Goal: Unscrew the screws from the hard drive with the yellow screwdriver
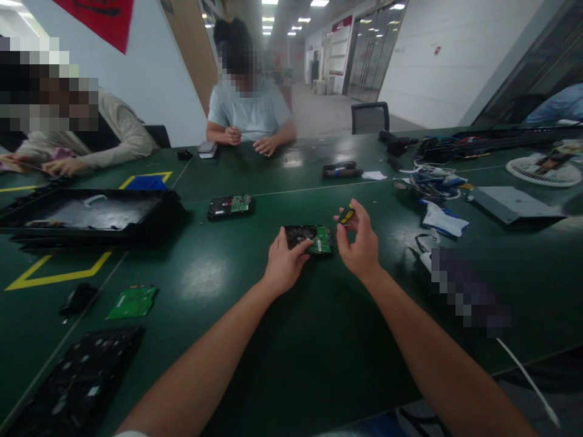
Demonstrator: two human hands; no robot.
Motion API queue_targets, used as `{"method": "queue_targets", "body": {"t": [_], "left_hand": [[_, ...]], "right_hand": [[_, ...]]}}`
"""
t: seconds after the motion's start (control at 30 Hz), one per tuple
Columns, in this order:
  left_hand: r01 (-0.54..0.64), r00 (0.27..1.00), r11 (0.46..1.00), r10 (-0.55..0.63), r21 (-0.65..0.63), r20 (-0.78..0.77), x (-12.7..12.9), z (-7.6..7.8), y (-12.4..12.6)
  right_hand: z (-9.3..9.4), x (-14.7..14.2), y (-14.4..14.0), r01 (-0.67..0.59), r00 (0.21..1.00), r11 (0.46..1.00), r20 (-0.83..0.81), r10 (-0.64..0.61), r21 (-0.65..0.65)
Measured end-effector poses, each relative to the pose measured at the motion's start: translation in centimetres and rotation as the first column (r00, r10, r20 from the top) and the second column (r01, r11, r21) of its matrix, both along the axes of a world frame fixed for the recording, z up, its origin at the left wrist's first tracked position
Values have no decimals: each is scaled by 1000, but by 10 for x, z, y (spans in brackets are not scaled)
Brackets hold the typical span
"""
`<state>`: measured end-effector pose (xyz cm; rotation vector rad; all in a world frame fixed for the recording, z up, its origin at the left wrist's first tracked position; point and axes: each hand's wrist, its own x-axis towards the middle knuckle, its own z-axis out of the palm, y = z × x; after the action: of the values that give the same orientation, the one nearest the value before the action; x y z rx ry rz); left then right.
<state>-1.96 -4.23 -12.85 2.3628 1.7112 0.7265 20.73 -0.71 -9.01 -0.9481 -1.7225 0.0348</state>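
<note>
A hard drive [322, 240] with a green circuit board lies flat on the dark green table in front of me. My left hand [286, 260] grips it at its left side, with a finger stretched over the top face. Just right of the drive, my right hand [358, 240] is raised with its fingers closed around a short black-and-yellow screwdriver [347, 215]. The screwdriver's tip cannot be made out, and it appears apart from the drive. Another hard drive [230, 207] rests farther back to the left.
Left are a black casing [91, 212], a loose green circuit board [132, 302] and a black drive tray [77, 382]. Right are a cable bundle [435, 182], a grey metal box [514, 203] and a blurred power strip [469, 285]. Two people sit across and left.
</note>
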Motion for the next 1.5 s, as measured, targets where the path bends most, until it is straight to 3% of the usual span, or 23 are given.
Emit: {"method": "queue_targets", "body": {"t": [0.3,1.0,1.17,1.5], "left_hand": [[4,1000,1000,-4,-8,-1,0,2,0],[-4,1000,1000,4,-10,-3,1,4,-1],[-4,1000,1000,4,-7,-2,1,4,-1],[-7,1000,1000,7,4,1,1,2,0]], "right_hand": [[3,-1,-3,95,993,994,66,-99,61],[2,-2,-2,43,999,997,-1,-43,60],[5,-2,-7,110,990,990,74,-117,89],[3,-4,-4,63,995,998,71,-65,31]]}}
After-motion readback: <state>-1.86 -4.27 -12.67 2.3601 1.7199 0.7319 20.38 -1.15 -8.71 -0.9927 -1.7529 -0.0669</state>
